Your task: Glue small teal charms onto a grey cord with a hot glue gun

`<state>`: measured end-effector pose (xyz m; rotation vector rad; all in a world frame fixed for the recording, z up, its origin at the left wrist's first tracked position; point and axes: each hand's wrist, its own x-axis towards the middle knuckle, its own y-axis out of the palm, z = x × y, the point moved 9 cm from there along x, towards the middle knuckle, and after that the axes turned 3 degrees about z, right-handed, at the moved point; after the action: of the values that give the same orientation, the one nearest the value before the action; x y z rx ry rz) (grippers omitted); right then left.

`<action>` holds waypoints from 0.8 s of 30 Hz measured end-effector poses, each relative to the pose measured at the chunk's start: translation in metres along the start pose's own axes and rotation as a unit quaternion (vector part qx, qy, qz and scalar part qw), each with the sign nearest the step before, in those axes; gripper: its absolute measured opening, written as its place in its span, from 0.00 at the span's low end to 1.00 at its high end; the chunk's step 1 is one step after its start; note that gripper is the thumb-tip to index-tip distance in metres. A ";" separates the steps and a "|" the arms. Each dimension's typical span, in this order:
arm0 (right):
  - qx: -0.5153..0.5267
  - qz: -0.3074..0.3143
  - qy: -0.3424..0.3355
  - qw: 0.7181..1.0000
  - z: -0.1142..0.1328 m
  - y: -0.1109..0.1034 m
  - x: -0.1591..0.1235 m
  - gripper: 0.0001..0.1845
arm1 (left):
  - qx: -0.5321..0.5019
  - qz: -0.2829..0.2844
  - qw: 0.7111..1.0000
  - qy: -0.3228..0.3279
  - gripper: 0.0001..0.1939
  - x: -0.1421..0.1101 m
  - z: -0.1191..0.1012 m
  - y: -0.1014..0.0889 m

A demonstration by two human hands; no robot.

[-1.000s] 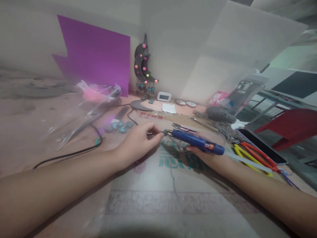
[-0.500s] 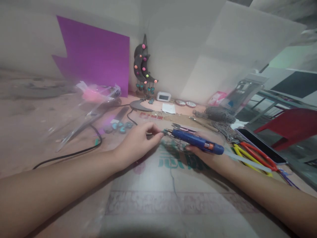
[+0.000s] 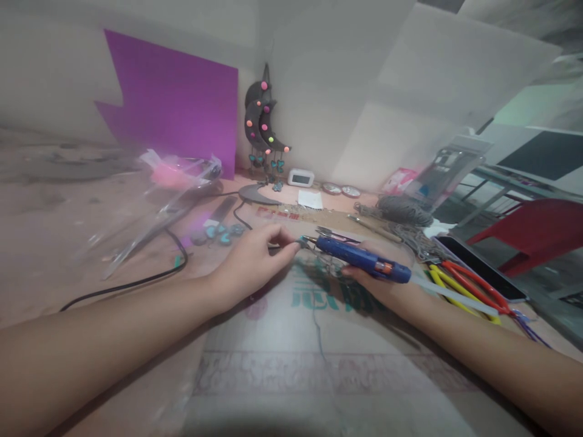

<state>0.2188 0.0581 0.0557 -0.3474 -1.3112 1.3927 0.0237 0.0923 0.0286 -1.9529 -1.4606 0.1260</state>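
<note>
My right hand (image 3: 380, 282) grips a blue glue gun (image 3: 362, 260), held low over a printed cardboard sheet (image 3: 319, 340) with its metal tip pointing left. My left hand (image 3: 252, 262) is closed in a pinch on a small grey piece (image 3: 301, 243) right at the gun's tip. A thin grey cord (image 3: 317, 315) trails from that spot down over the cardboard. A clear glue stick (image 3: 449, 292) sticks out of the gun's rear end.
A black cable (image 3: 150, 276) curves at the left beside a crumpled clear bag (image 3: 175, 173). Purple sheet (image 3: 177, 115) and dark moon ornaments (image 3: 264, 121) stand at the back. Grey yarn (image 3: 405, 210), red and yellow pliers (image 3: 469, 285), a phone (image 3: 483, 267) and a red chair (image 3: 537, 230) lie right.
</note>
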 end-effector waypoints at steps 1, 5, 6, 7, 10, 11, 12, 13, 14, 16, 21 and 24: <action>-0.004 -0.002 -0.003 1.000 -0.001 0.001 0.000 0.13 | 0.000 -0.001 1.000 0.001 0.07 0.000 0.000 0.000; -0.010 -0.011 -0.015 1.000 -0.002 0.001 -0.001 0.14 | 0.002 -0.003 1.000 0.004 0.07 0.000 -0.001 0.000; -0.014 -0.012 -0.013 1.000 -0.002 0.000 -0.001 0.15 | 0.001 -0.003 1.000 0.004 0.07 0.000 -0.001 0.000; -0.019 -0.013 -0.008 1.000 -0.001 0.000 0.000 0.16 | 0.001 -0.004 1.000 0.004 0.07 -0.001 -0.001 -0.001; -0.021 -0.012 -0.004 1.000 0.001 -0.002 0.001 0.17 | -0.002 -0.003 1.000 0.004 0.08 -0.001 -0.001 0.000; -0.018 -0.012 -0.005 1.000 0.002 -0.002 0.001 0.17 | -0.002 -0.003 1.000 0.003 0.08 -0.001 -0.001 0.000; -0.013 -0.015 -0.008 1.000 0.002 -0.002 0.001 0.17 | -0.002 -0.004 1.000 0.002 0.08 -0.001 0.000 0.000; -0.009 -0.018 -0.010 1.000 0.002 -0.003 0.001 0.16 | -0.001 -0.005 1.000 0.002 0.08 -0.001 0.000 -0.001; -0.006 -0.019 -0.009 1.000 0.001 -0.002 0.000 0.16 | 0.000 -0.006 1.000 0.002 0.08 -0.001 0.000 -0.001; -0.003 -0.017 -0.006 1.000 -0.001 -0.001 0.000 0.15 | 0.004 -0.009 1.000 0.002 0.08 -0.001 0.000 -0.002; -0.003 0.004 -0.006 1.000 -0.005 0.003 -0.002 0.11 | 0.006 -0.008 1.000 -0.005 0.08 0.000 0.001 -0.002; 0.000 -0.001 -0.015 1.000 -0.005 0.003 -0.002 0.09 | 0.008 -0.010 1.000 -0.005 0.08 0.000 0.001 -0.003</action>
<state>0.2221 0.0593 0.0509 -0.3262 -1.3342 1.4013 0.0209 0.0929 0.0288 -1.9267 -1.4811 0.1389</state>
